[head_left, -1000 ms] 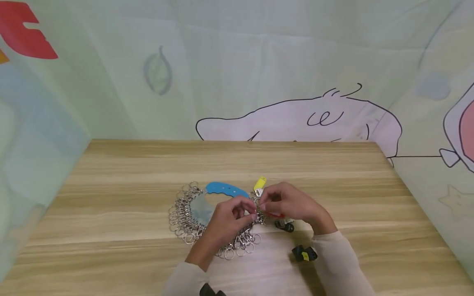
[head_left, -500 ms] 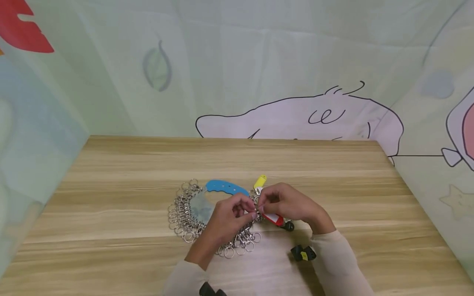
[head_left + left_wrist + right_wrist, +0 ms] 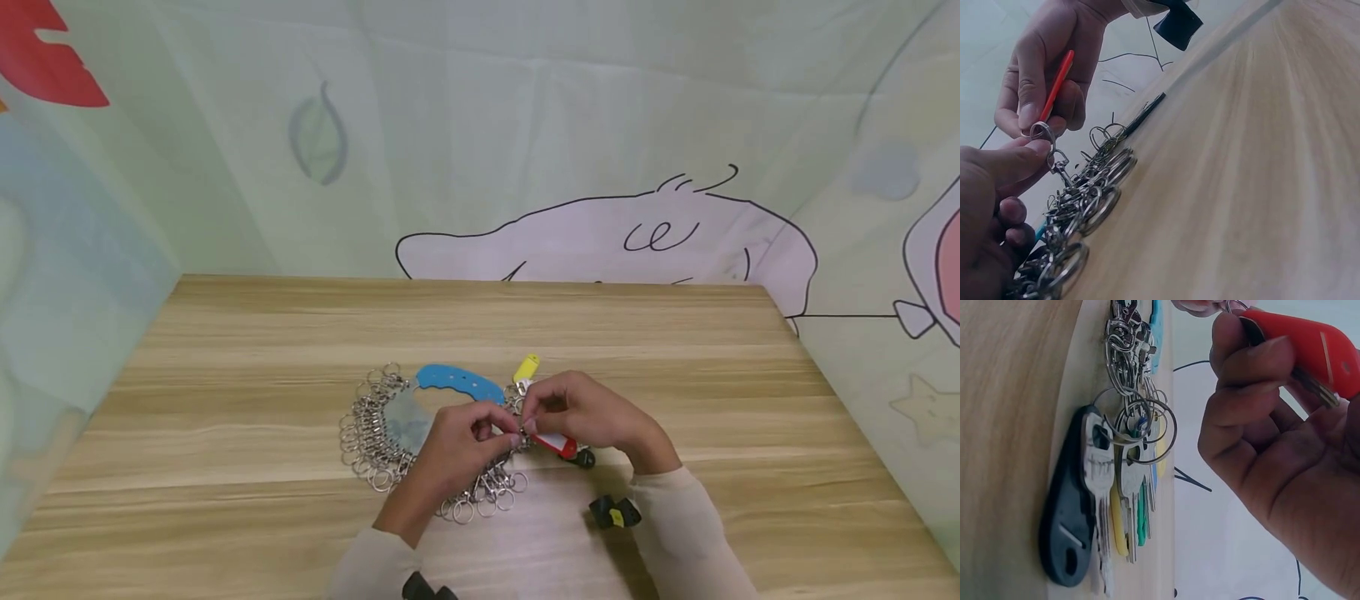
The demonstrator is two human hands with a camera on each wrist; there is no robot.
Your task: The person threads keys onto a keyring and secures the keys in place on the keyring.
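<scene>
My left hand (image 3: 461, 450) pinches a small split key ring (image 3: 1041, 129) between thumb and forefinger. A swivel clasp (image 3: 1060, 167) links this ring to the big key holder, which has a blue handle (image 3: 459, 382) and many clasps and rings round its edge. Just right of it, my right hand (image 3: 588, 414) holds a red key tag (image 3: 1304, 344) together with a metal key (image 3: 1316, 386). Seen from the left wrist, the red tag's end meets the ring, with both hands' fingertips close there. The fingers partly hide the joint.
More keys hang on the holder's right side, with a yellow tag (image 3: 527, 367) and a black tag (image 3: 1067, 500). Loose rings (image 3: 480, 504) lie along its front edge. A wooden table (image 3: 247, 333) meets a printed cloth backdrop (image 3: 480, 150) behind.
The red tag has swung into fuller view below the right hand, its white label showing. Both hands stay almost in place, fingertips shifting slightly at the ring. The head view tilted a little.
</scene>
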